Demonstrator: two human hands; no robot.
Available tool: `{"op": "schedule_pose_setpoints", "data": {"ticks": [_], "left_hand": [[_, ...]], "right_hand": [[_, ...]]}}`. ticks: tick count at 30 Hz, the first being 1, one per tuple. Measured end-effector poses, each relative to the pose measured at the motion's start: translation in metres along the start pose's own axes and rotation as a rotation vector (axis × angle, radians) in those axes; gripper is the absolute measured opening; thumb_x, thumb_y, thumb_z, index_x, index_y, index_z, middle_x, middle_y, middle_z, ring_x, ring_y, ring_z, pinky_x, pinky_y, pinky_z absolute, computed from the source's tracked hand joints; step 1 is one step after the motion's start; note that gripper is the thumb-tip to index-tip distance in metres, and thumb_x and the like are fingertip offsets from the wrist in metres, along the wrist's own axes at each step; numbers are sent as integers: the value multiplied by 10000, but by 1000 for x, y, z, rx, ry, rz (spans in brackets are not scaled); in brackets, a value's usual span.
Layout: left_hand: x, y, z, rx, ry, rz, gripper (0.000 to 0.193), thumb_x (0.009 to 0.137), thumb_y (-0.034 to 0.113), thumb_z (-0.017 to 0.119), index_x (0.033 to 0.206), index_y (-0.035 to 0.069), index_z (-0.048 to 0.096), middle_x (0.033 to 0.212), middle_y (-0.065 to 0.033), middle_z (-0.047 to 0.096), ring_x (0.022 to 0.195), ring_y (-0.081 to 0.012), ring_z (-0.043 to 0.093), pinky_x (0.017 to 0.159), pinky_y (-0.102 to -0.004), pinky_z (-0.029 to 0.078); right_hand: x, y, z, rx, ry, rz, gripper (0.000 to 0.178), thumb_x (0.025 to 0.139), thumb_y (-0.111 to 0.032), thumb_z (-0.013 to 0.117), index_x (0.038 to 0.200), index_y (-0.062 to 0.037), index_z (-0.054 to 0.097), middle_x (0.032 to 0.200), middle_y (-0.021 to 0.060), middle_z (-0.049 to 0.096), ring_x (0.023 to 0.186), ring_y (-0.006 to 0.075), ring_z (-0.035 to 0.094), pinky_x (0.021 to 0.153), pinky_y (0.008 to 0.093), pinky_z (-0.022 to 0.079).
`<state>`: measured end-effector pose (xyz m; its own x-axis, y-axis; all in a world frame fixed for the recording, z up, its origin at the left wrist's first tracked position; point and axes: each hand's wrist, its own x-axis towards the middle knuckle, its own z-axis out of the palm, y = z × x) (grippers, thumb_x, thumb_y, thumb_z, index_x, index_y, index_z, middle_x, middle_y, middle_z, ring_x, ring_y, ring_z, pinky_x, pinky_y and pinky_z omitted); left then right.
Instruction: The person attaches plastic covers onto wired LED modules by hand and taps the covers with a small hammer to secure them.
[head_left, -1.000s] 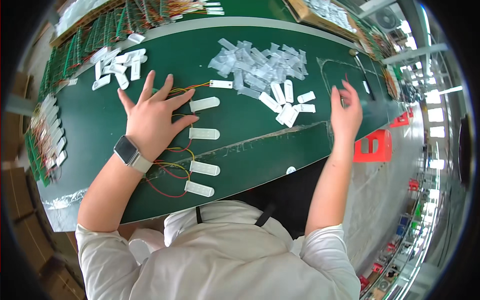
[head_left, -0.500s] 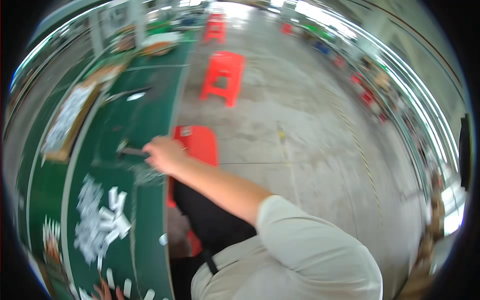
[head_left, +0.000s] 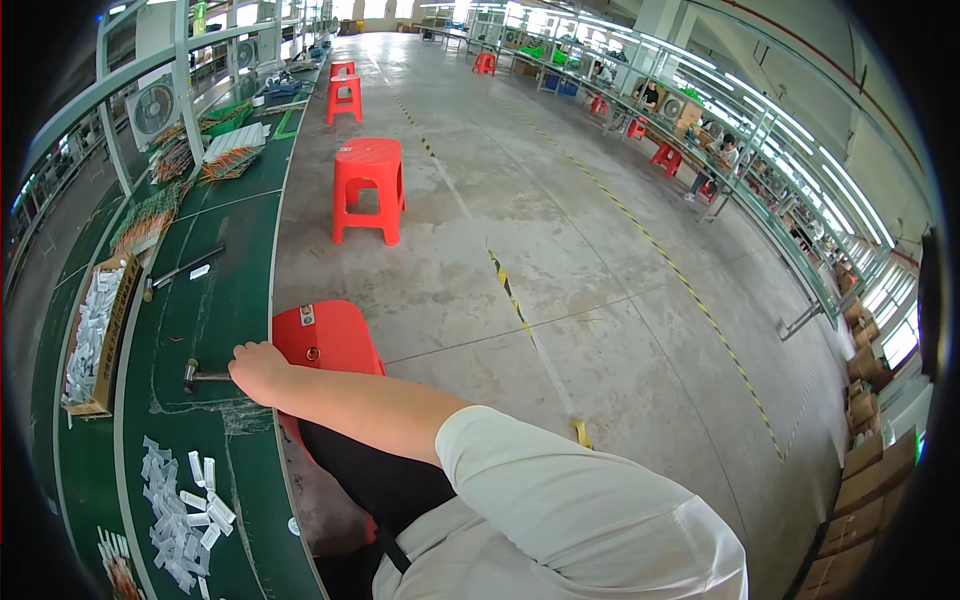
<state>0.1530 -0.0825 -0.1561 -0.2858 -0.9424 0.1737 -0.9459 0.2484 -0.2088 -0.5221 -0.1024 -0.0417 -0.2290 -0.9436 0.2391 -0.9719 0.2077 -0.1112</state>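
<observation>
My right hand (head_left: 260,374) is closed around the end of a hammer's handle at the table's right edge. The hammer (head_left: 210,377) lies low over the green tabletop (head_left: 205,320), its metal head pointing left. My left hand is not in view. Nearer to me on the table is a pile of small clear plastic pieces (head_left: 170,525), with several white rectangular pieces (head_left: 208,508) beside and on it. Beyond my hand lies a second hammer-like tool (head_left: 188,270) with a dark handle, next to a small white piece (head_left: 200,272).
A cardboard box (head_left: 108,365) full of clear packets stands along the table's left side. Wire bundles (head_left: 150,215) lie farther up. A red stool (head_left: 325,335) is against the table edge, with another red stool (head_left: 368,185) beyond. People sit at the far-right bench.
The view has shifted and sharpened, and my left hand has gone out of it at the bottom left. My right hand still grips the hammer.
</observation>
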Motion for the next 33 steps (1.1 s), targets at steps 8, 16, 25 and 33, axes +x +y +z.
{"op": "schedule_pose_setpoints", "data": {"ticks": [8,16,25,33], "left_hand": [[15,142,-186,-122,-271,-190,545,975,647,614,1446,376,656,1590,-85,541,1515,-444,385,1084,-907,51],[12,119,-165,-215,-236,-138,562,994,653,587,1477,366,626,1607,-116,508,1507,-458,385,1139,-821,159],[16,154,-211,-66,-288,-140,561,1030,643,551,1504,348,602,1601,-164,500,1475,-507,400,1146,-691,401],[12,155,-221,-80,-345,-189,627,1011,679,553,1523,318,584,1593,-193,502,1525,-485,335,1148,-825,234]], "right_hand": [[14,-29,-8,330,-145,80,163,843,-139,723,866,15,766,920,232,739,879,399,748,774,493,594],[-4,-57,-34,713,-220,157,273,803,-198,760,883,62,740,843,276,722,863,409,739,781,474,578],[-48,-106,-102,1327,-376,43,291,1059,-202,617,1293,-69,506,785,85,676,550,204,671,500,349,505],[-62,-163,-69,999,-286,-268,344,928,-198,685,1242,-66,639,775,158,711,698,365,699,672,448,537]]}}
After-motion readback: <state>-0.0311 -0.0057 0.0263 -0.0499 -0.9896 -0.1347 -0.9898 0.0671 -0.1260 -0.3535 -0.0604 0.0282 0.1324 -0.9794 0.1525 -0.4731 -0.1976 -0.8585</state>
